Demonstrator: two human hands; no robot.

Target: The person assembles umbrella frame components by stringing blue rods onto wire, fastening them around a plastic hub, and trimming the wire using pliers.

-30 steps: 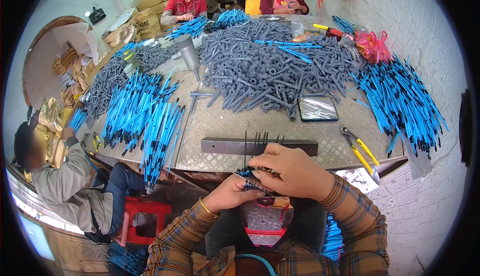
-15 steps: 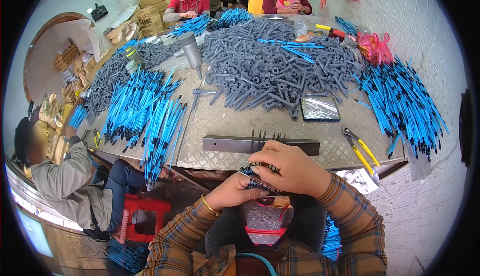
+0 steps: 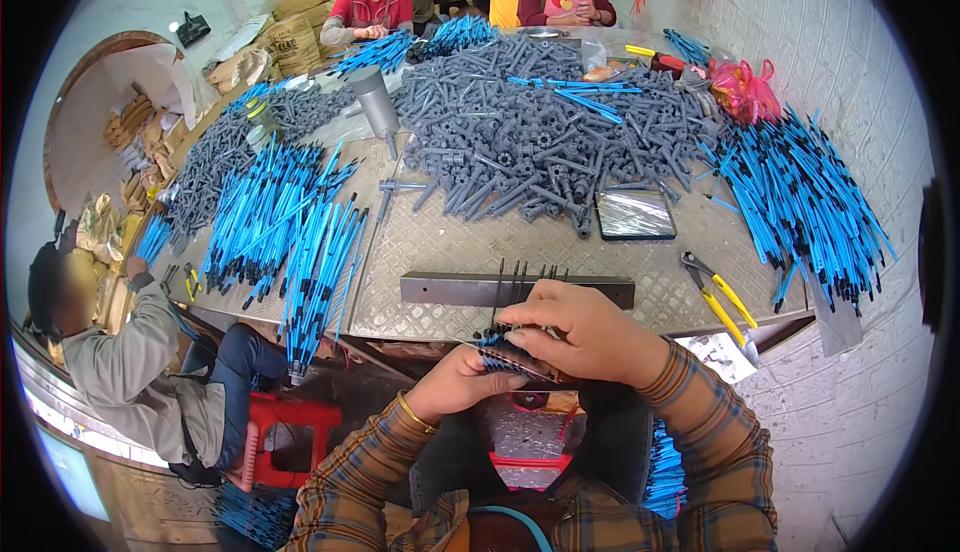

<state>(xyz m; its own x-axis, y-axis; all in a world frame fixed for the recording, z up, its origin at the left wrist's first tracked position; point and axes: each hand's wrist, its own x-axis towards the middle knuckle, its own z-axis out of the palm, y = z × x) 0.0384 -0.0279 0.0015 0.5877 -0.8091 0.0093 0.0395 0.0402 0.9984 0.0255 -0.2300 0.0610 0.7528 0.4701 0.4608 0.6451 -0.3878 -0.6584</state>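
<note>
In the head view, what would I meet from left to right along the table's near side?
Left pile of blue rods, left hand, right hand, yellow-handled pliers, right pile of blue rods.

White brick-patterned wall (image 3: 830, 82) at right, textured tabletop (image 3: 440, 244), red stool (image 3: 292, 411) at lower left.

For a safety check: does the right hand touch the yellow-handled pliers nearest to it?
Apart: the head view shows bare tabletop between right hand and pliers.

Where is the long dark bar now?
In the head view, the bar lies on the table near its front edge, left of the yellow pliers and just beyond the right hand.
</note>
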